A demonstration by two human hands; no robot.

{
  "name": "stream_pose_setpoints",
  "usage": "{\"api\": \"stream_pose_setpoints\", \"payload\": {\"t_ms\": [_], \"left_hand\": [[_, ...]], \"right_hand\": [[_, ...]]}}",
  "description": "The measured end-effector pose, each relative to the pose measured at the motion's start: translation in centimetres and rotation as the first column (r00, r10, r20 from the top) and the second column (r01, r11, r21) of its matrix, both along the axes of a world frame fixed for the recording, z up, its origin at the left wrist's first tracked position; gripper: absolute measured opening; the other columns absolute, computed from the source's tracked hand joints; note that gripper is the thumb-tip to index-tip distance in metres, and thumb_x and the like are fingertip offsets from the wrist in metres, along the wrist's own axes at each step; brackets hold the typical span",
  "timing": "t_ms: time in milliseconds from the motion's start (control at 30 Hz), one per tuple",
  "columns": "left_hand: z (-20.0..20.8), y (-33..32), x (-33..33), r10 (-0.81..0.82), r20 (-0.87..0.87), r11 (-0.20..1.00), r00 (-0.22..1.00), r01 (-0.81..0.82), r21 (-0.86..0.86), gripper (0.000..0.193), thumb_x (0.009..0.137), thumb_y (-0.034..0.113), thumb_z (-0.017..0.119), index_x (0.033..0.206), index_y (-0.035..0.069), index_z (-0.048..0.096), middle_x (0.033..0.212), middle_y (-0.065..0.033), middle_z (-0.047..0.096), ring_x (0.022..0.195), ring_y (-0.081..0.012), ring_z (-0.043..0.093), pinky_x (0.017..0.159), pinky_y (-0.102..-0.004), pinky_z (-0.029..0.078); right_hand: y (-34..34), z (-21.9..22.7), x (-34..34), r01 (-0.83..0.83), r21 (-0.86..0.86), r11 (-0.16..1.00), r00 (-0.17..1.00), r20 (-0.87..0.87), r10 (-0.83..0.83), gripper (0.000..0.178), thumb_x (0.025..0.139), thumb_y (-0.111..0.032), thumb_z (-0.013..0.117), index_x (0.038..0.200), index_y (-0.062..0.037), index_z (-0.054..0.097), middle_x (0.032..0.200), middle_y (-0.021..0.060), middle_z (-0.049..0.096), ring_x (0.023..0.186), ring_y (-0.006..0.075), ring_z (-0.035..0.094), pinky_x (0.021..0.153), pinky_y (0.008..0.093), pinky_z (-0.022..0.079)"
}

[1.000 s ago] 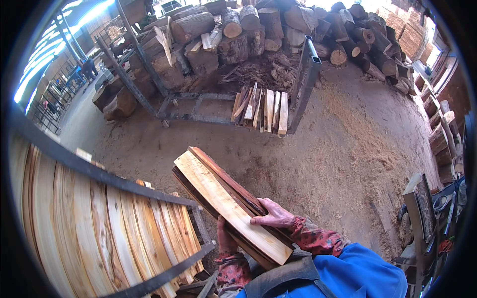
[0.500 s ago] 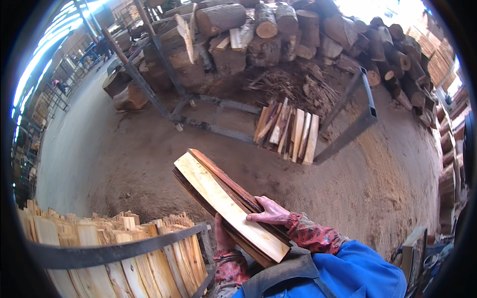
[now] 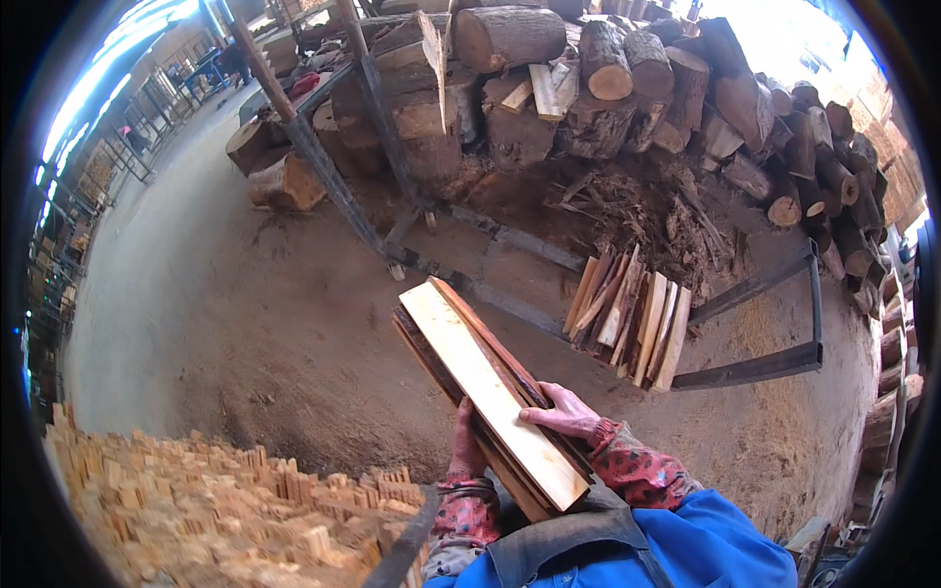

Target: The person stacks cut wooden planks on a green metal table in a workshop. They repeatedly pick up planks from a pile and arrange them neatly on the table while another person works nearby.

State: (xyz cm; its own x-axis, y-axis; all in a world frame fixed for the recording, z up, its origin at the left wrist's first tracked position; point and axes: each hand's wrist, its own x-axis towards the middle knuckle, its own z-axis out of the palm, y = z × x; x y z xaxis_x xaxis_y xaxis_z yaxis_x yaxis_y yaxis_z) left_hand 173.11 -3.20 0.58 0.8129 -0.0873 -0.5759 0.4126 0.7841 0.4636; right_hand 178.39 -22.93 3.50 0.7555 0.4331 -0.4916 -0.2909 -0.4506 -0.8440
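A bundle of wooden slats (image 3: 495, 392), several pieces laid together, is held in front of my body, slanting from upper left to lower right. The top slat is pale; darker, bark-edged pieces show along its sides. My left hand (image 3: 466, 446) grips the bundle's left edge, its fingers partly hidden beneath. From the right, my right hand (image 3: 567, 412) wraps the other edge with the thumb on the pale top face. Ahead, apart from both hands, a row of split slats (image 3: 632, 318) rests low in a dark metal frame (image 3: 470, 284).
At the lower left stands a dense stack of pale cut wood (image 3: 245, 505), with a metal bar (image 3: 407, 544) beside my left forearm. Piled logs (image 3: 515, 39) line the back. Bark scraps (image 3: 652, 201) lie on the dirt floor (image 3: 294, 343), and frame posts (image 3: 333, 186) rise at the left.
The view has turned leftward, so the logs, frame and slat row appear further right and the wood stack shows its top. Both hands keep the bundle in much the same hold.
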Motion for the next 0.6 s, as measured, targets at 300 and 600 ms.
{"api": "stream_pose_setpoints", "payload": {"t_ms": [300, 600], "left_hand": [[-2.2, 3.8, 14.8, -0.107, -0.065, 0.994, 0.992, 0.105, -0.028, 0.063, 0.089, 0.047, 0.064, 0.131, 0.002, 0.053, 0.122, -0.0142, 0.062, 0.107, -0.0243, 0.063, 0.093, -0.0361, 0.051], [-7.2, 6.7, 30.5, -0.179, -0.153, 0.981, 0.972, 0.164, -0.106, 0.058, 0.089, 0.043, 0.067, 0.130, 0.003, 0.054, 0.120, -0.0128, 0.064, 0.105, -0.0217, 0.064, 0.090, -0.0361, 0.054]], "right_hand": [[3.6, 0.4, 11.4, 0.205, -0.017, 0.979, 0.974, -0.093, -0.206, 0.073, 0.080, -0.045, 0.070, 0.128, 0.0072, 0.053, 0.114, 0.0183, 0.065, 0.104, 0.0226, 0.062, 0.092, 0.0337, 0.048], [6.1, -3.9, 25.7, 0.348, 0.064, 0.935, 0.914, -0.245, -0.324, 0.071, 0.083, -0.039, 0.070, 0.132, 0.0079, 0.049, 0.119, 0.0168, 0.062, 0.107, 0.0208, 0.060, 0.095, 0.0323, 0.047]]}}
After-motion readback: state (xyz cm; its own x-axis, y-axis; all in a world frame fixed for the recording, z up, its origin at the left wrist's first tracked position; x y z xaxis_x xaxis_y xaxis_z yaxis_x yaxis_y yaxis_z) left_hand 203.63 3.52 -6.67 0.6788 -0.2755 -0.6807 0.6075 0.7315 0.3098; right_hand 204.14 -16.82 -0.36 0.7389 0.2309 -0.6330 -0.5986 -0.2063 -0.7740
